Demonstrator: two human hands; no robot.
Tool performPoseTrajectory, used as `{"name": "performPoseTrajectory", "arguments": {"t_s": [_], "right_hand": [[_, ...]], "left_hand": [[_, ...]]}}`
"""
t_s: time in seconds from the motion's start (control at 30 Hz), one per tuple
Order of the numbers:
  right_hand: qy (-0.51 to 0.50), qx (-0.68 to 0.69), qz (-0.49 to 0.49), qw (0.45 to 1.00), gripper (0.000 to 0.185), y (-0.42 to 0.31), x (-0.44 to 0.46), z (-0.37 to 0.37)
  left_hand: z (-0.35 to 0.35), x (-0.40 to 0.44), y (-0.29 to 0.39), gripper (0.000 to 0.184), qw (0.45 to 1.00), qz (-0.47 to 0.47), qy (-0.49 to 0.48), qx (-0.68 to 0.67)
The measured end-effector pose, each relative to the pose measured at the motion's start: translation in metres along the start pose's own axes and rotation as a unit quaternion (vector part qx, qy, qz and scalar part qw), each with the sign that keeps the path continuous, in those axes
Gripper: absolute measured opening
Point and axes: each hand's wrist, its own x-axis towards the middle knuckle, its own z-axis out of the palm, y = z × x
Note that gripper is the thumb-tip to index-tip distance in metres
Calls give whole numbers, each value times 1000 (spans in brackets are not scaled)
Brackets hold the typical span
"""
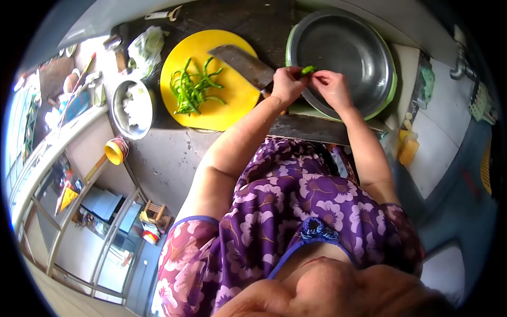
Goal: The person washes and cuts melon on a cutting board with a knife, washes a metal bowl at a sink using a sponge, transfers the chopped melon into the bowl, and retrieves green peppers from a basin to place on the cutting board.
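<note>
My left hand and my right hand meet over the near-left rim of a dark grey basin. Between their fingertips is a green chili pepper, both hands pinching it. On the round yellow cutting board to the left lies a heap of long green chili peppers. A cleaver rests across the board's right side, its blade pointing up and left. The handle runs toward my left wrist, which partly hides it.
A metal bowl with white pieces stands left of the board, below a plastic bag. At the back lies a peeler. A green rim shows under the basin. A tap is at the far right.
</note>
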Motion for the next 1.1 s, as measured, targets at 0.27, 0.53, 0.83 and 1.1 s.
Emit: {"name": "performPoseTrajectory", "arguments": {"t_s": [0.27, 0.53, 0.83, 1.1], "right_hand": [[-36, -38, -21, 998, 11, -28, 6, 37], [-104, -375, -25, 921, 50, 19, 7, 42], [-36, -277, -93, 956, 30, 16, 17, 39], [-44, -195, 84, 976, 36, 0, 74, 113]], "left_hand": [[-56, -72, 25, 29, 957, 125, 240, 102], [-79, -83, -37, 32, 787, 173, 387, 448], [-100, -32, -18, 95, 843, 47, 439, 308], [-78, -13, -40, 83, 858, 20, 348, 377]]}}
